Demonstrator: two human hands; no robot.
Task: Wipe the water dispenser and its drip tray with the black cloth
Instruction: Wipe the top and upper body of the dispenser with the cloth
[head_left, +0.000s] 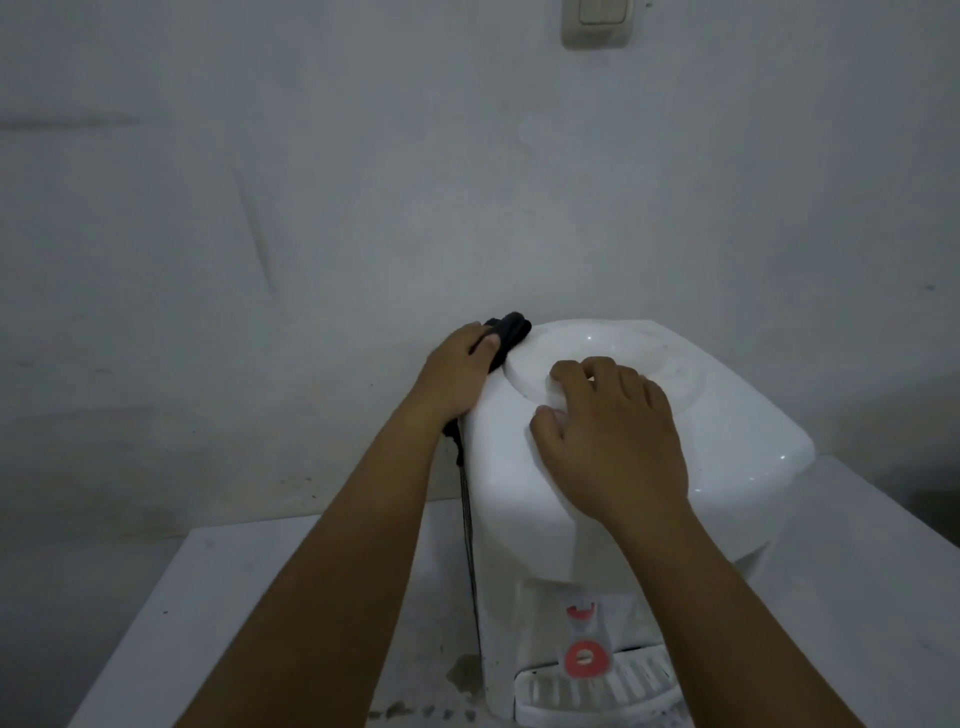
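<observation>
A white tabletop water dispenser (727, 415) stands on a white surface, seen from above, with a round recess on its top. My left hand (457, 369) presses the black cloth (511, 332) against the dispenser's top left edge; threads of the cloth hang down the left side. Flat on the top front of the dispenser lies my right hand (613, 441), fingers at the rim of the recess, holding nothing. Below, the white slotted drip tray (597, 691) sits under a tap with a red ring (587, 657).
The dispenser stands on a white table (260, 597) with dirty marks near its base. A grey wall (311, 208) rises close behind, with a light switch (597, 21) high up.
</observation>
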